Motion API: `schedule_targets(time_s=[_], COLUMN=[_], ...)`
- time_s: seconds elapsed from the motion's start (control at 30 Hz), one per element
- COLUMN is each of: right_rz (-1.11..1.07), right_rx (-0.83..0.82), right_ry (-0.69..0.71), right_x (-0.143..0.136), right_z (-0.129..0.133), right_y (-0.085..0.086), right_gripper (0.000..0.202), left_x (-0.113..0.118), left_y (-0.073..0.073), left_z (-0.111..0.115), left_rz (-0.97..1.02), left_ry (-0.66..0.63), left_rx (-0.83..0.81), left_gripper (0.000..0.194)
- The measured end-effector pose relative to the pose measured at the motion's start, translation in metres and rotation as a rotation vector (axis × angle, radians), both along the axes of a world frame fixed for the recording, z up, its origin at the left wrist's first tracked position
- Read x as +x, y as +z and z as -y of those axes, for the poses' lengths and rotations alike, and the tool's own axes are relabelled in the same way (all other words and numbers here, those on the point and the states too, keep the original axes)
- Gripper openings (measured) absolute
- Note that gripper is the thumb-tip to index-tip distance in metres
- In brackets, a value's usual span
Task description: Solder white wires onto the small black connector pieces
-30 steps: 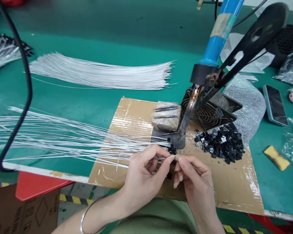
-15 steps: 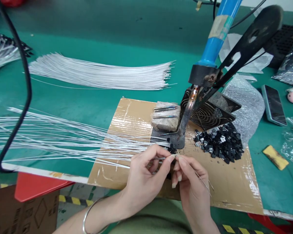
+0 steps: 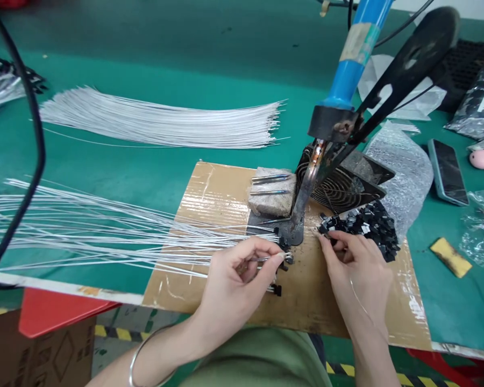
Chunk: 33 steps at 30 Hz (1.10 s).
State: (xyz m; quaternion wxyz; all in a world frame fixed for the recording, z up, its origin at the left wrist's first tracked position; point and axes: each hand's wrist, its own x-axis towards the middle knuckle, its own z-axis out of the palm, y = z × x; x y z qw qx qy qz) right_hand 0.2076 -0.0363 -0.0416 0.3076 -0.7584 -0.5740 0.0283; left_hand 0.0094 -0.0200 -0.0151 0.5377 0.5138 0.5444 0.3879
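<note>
Pinches a wire (image 3: 263, 259) near its tip in the left hand (image 3: 237, 277), over the cardboard (image 3: 306, 301), apparently to leave the end exposed. Holds the right hand (image 3: 358, 274) at the black pieces (image 3: 373, 223), likely heaped there for easy reach; cannot tell whether pinching one.

And on the right there's a phone (image 3: 449, 172), screen up, with a pink rounded object (image 3: 482, 159) just to its right. Farther back, a clear bag (image 3: 468, 119) wearing a white label! Near left, a red panel (image 3: 60, 310) juts over a printed cardboard box (image 3: 36, 352).
</note>
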Motion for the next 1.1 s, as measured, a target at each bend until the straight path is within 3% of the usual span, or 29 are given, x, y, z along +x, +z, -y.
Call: schedule_targets(time_s=[0.1,0.27,0.4,0.67,0.87,1.1], right_rz=[-0.051,-0.472,-0.691,-0.943,-1.102,-1.234], right_rx=[-0.058,-0.099,-0.032,0.047,-0.039,-0.066], right_ry=[-0.016,-0.124,-0.158,-0.037,0.015,0.073], right_x=[0.0,-0.008,-0.013,-0.024,-0.039,-0.052], right_z=[-0.001,0.007,0.012,0.014,0.014,0.013], right_y=[-0.004,-0.002,0.005,0.02,0.025,0.026], right_gripper=[0.032,0.026,0.021,0.012,0.007,0.007], left_x=[-0.001,-0.002,-0.003,-0.004,-0.005,-0.004], left_y=[0.002,0.003,-0.001,-0.001,0.008,0.011], left_z=[-0.001,-0.004,-0.002,-0.003,-0.009,-0.011], left_rz=[-0.015,-0.041,-0.029,-0.047,-0.072,0.077], left_ry=[0.004,-0.009,-0.003,-0.02,-0.061,-0.095], left_rx=[0.024,0.039,0.069,0.06,-0.019,-0.012], left_gripper=[0.012,0.013,0.014,0.015,0.013,0.012])
